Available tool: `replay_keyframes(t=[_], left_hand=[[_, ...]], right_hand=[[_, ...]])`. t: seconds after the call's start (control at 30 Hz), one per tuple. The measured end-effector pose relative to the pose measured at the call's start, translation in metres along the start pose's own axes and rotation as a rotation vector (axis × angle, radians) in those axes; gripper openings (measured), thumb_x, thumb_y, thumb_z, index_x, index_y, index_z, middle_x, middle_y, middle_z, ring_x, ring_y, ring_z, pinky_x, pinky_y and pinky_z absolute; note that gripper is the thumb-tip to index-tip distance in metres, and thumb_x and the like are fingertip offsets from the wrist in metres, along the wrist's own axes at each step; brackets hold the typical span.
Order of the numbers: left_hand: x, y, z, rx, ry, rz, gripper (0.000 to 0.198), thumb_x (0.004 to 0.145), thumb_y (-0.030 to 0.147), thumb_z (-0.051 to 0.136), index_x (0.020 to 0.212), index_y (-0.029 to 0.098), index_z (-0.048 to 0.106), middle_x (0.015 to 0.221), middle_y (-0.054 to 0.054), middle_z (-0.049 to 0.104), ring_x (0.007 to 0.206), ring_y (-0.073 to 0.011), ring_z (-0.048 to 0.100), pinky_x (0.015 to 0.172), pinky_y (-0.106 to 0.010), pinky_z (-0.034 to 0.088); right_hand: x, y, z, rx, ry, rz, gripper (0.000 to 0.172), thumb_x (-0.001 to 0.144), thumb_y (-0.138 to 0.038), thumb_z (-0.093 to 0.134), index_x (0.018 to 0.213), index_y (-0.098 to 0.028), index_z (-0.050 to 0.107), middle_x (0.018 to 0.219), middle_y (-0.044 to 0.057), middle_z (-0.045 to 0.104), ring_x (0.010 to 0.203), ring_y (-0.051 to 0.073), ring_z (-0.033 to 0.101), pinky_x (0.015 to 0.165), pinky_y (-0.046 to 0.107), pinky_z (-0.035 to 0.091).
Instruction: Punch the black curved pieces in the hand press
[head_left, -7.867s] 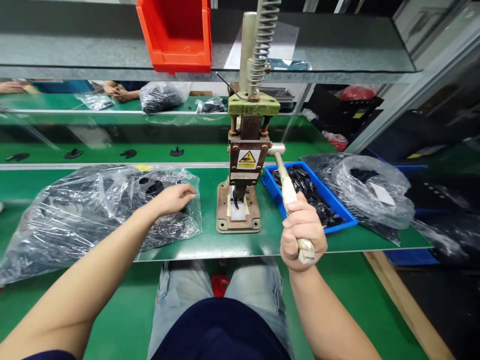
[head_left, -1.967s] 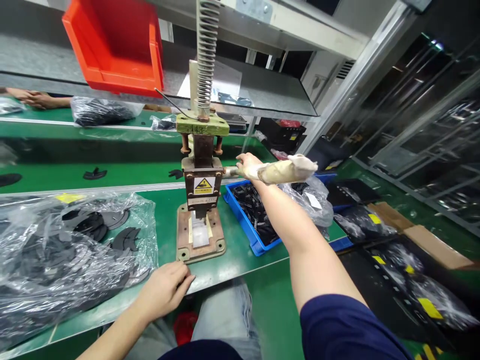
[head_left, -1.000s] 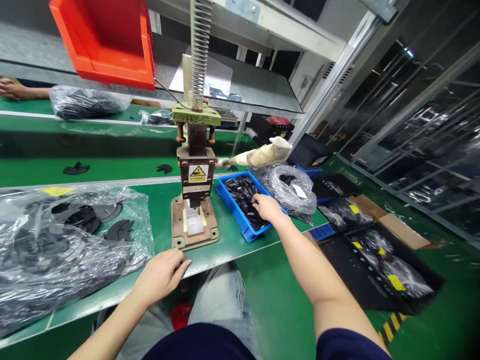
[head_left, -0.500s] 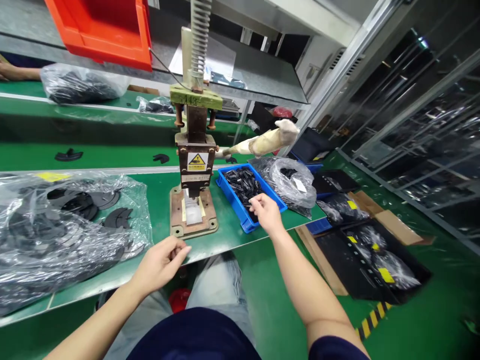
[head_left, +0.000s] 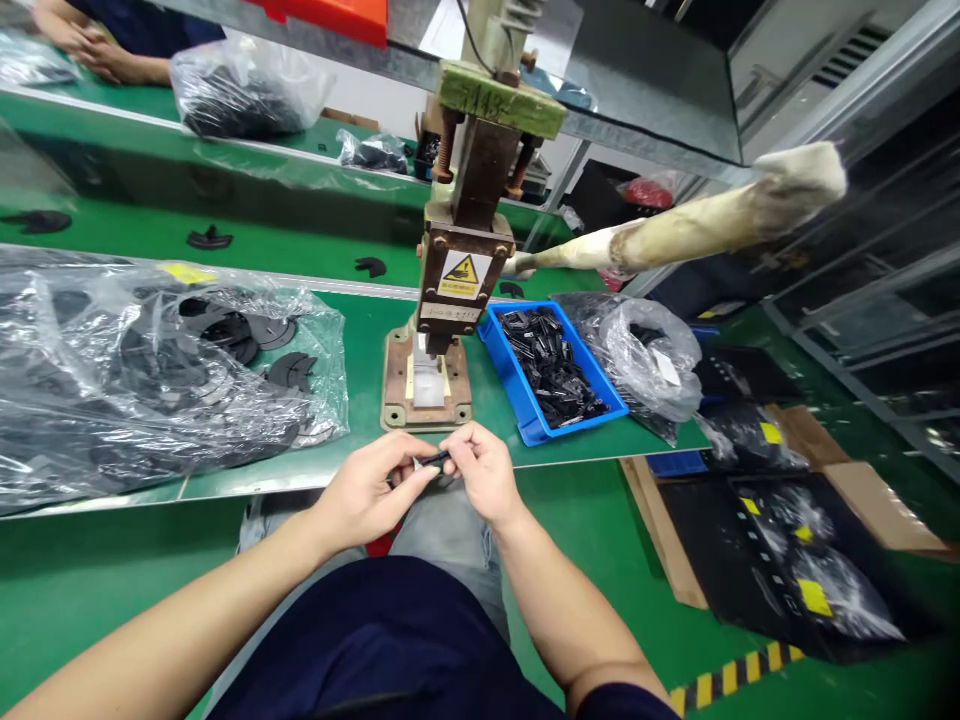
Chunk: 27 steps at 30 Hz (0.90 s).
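Note:
My left hand [head_left: 373, 492] and my right hand [head_left: 484, 472] meet just in front of the bench edge, below the hand press [head_left: 459, 262]. Both pinch a small black part [head_left: 433, 459] held between their fingertips. The press stands on a rusty base plate [head_left: 395, 390] with a white block under its ram. Its cloth-wrapped lever [head_left: 705, 219] sticks out to the right, raised, with no hand on it. A blue tray [head_left: 528, 408] of small black parts sits right of the press.
A large clear bag of black disc-shaped pieces [head_left: 150, 370] covers the bench on the left. A smaller plastic bag [head_left: 649, 350] lies right of the tray. Boxes and bagged parts [head_left: 787, 530] sit on the floor at right. Another person's hands [head_left: 90, 50] rest at the far bench.
My right hand left the blue tray and came back to meet my left hand at the bench edge, where both now pinch a small black part. The view dropped and moved closer.

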<state>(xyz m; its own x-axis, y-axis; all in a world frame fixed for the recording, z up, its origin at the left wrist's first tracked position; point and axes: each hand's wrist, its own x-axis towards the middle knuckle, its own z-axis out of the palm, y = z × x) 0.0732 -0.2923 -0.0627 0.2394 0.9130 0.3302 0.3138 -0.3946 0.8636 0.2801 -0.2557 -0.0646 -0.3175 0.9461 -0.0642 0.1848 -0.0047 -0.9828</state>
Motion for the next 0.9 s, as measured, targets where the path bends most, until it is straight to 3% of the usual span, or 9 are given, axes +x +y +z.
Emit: replay_keyframes(t=[0.23,0.4,0.5,0.6,0.7,0.8,0.9], left_hand=[[0.002,0.003,-0.001,-0.065,-0.050,-0.136,0.026,0.102,0.044,0.067,0.113,0.022,0.076,0.097,-0.007,0.077,0.079,-0.0177,0.069,0.073,-0.031,0.057],[0.010,0.002,-0.001,-0.466,-0.250,-0.421,0.035,0.094,0.053,0.074,0.087,0.021,0.064,0.074,0.000,0.066,0.066,-0.0147,0.062,0.063,-0.028,0.053],[0.017,-0.004,-0.003,-0.614,-0.349,-0.479,0.040,0.087,0.051,0.084,0.087,0.021,0.058,0.071,0.004,0.059,0.063,-0.0115,0.057,0.060,-0.025,0.049],[0.031,-0.018,-0.010,-0.598,-0.247,-0.435,0.044,0.085,0.051,0.086,0.108,0.021,0.064,0.080,0.003,0.063,0.066,-0.0122,0.061,0.064,-0.027,0.054],[0.055,-0.043,-0.022,-0.445,-0.025,-0.355,0.047,0.085,0.053,0.084,0.114,0.021,0.066,0.083,0.001,0.066,0.070,-0.0151,0.067,0.071,-0.032,0.059],[0.084,-0.069,-0.033,-0.213,0.136,-0.305,0.036,0.090,0.053,0.078,0.102,0.021,0.066,0.084,-0.002,0.072,0.076,-0.0181,0.071,0.076,-0.033,0.059],[0.107,-0.084,-0.039,0.122,0.134,-0.221,0.025,0.095,0.046,0.071,0.099,0.022,0.071,0.092,-0.005,0.078,0.083,-0.0205,0.073,0.081,-0.033,0.058]], right_hand=[[-0.004,-0.001,-0.001,0.080,0.055,-0.021,0.044,0.093,-0.068,0.069,0.090,-0.024,0.068,0.070,-0.001,0.068,0.066,0.015,0.064,0.070,0.030,0.056],[-0.007,-0.006,-0.003,0.017,-0.084,-0.067,0.036,0.096,-0.059,0.070,0.087,-0.024,0.068,0.075,-0.001,0.069,0.068,0.014,0.064,0.069,0.029,0.052],[-0.004,-0.010,-0.011,-0.028,-0.174,-0.134,0.032,0.098,-0.056,0.069,0.097,-0.023,0.070,0.082,0.000,0.072,0.072,0.014,0.064,0.072,0.030,0.052],[0.008,-0.021,-0.034,-0.118,-0.079,-0.225,0.032,0.099,-0.053,0.067,0.111,-0.024,0.070,0.096,0.003,0.073,0.086,0.017,0.067,0.082,0.033,0.055],[0.028,-0.048,-0.070,-0.162,0.213,-0.357,0.034,0.100,-0.054,0.066,0.118,-0.025,0.067,0.104,0.004,0.069,0.095,0.018,0.066,0.090,0.035,0.058],[0.048,-0.099,-0.102,-0.148,0.448,-0.665,0.045,0.098,-0.059,0.069,0.130,-0.027,0.060,0.115,0.006,0.066,0.108,0.020,0.067,0.100,0.039,0.059],[0.062,-0.159,-0.115,-0.098,0.441,-0.973,0.059,0.097,-0.061,0.071,0.144,-0.028,0.055,0.135,0.009,0.062,0.131,0.024,0.063,0.114,0.046,0.055]])
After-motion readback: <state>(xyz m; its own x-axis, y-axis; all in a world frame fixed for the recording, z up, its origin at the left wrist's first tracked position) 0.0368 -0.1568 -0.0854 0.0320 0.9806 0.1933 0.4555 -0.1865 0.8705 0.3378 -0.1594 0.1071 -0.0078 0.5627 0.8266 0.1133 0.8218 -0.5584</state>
